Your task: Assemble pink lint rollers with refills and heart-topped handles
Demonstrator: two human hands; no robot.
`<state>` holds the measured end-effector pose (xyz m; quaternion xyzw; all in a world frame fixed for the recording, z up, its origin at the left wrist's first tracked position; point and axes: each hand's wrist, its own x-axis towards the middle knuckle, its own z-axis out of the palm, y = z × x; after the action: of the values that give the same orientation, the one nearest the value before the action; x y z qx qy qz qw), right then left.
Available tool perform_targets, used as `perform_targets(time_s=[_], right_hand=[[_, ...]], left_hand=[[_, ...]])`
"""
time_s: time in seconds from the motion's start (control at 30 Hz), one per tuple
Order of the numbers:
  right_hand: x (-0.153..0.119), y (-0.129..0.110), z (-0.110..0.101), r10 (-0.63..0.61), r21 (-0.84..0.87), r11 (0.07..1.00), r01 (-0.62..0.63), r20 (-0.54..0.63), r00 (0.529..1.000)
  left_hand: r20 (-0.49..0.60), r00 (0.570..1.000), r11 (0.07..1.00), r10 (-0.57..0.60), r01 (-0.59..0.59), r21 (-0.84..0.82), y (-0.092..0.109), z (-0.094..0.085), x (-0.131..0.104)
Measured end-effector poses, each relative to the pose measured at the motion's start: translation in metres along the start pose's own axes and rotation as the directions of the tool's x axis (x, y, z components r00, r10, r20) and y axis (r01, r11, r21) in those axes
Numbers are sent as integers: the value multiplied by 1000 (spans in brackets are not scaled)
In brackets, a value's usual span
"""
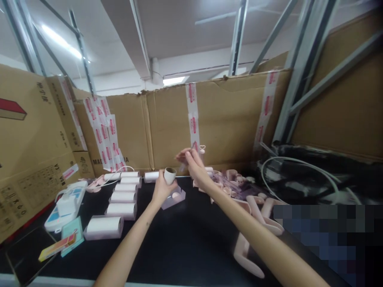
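My left hand (163,189) is closed around a small white paper roll (170,173), its open end facing up and toward me. Just below it on the black surface stands a translucent pale-lilac holder (176,200) with a rounded pale piece inside. To the right and higher, my right hand (195,164) has its fingers pinched together. Something thin and see-through seems to be at the fingertips, but blur hides what it is. Behind that hand a small pink heart-shaped loop (202,148) tops a pale object.
Several white rolls in pale holders (103,226) line the left side. A power strip (66,205), a teal packet (72,235) and a dark flat panel (30,251) lie further left. Pink plastic parts (247,257) cover the right. Cardboard walls (167,127) enclose the back.
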<state>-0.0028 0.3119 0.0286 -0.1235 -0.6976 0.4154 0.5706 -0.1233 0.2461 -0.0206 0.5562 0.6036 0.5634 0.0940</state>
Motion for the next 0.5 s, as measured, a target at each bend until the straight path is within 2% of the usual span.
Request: perform_targets(time_s=[0.13,0.23,0.33,0.43,0.5], right_hand=[[3,-12,8,-59,45,998,51,184,981],[2,-12,8,-46,47,998,38,198,979],[-2,-4,0,106,-105,991,-83,244,964],[-11,10,-14,335,-300,926,-230,372,866],[-21,20,-20,368,-362,910,-205,473,800]], left_hand=[[63,998,1000,-2,4,-26,-2,9,-5],[86,996,998,-1,6,-59,-3,11,-5],[60,998,992,23,-15,-126,-2,11,-3],[-11,998,975,55,-56,-215,2,7,0],[-63,996,962,62,-77,-261,5,4,1]])
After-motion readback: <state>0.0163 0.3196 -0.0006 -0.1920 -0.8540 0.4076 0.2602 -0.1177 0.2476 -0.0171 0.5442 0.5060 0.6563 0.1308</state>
